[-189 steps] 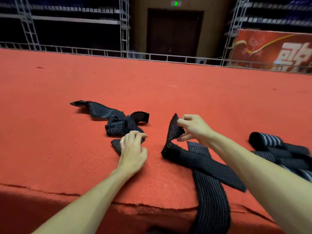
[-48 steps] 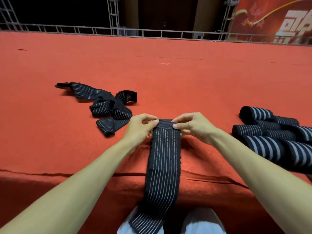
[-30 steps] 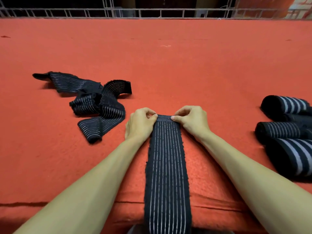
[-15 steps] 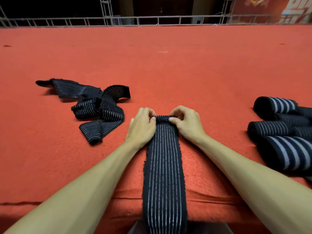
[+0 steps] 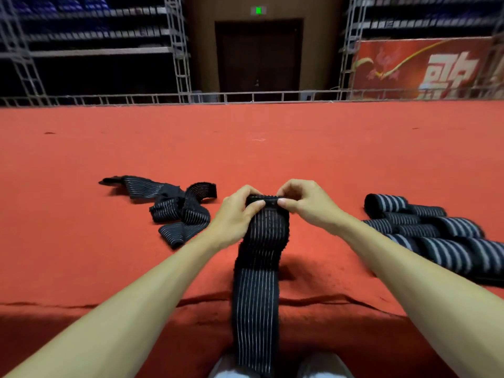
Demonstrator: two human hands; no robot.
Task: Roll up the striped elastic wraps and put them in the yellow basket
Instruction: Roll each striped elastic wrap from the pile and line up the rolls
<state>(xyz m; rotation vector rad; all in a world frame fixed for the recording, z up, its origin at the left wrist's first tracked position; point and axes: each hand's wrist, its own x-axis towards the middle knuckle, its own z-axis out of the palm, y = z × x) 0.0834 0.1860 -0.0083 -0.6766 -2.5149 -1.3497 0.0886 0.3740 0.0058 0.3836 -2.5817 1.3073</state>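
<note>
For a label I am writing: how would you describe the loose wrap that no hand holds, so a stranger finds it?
Look at the red carpet. Left of the left hand lies the tangled wrap, black with thin pale stripes. Unlike the held strip and the rolled wraps at the right, it is crumpled and untouched.

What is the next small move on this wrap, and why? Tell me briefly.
Probably roll the small roll one more turn toward the body. The left hand and right hand pinch its two ends, only a few turns are wound, and a long flat stretch of the striped wrap hangs unrolled over the edge of the red carpet.
</note>
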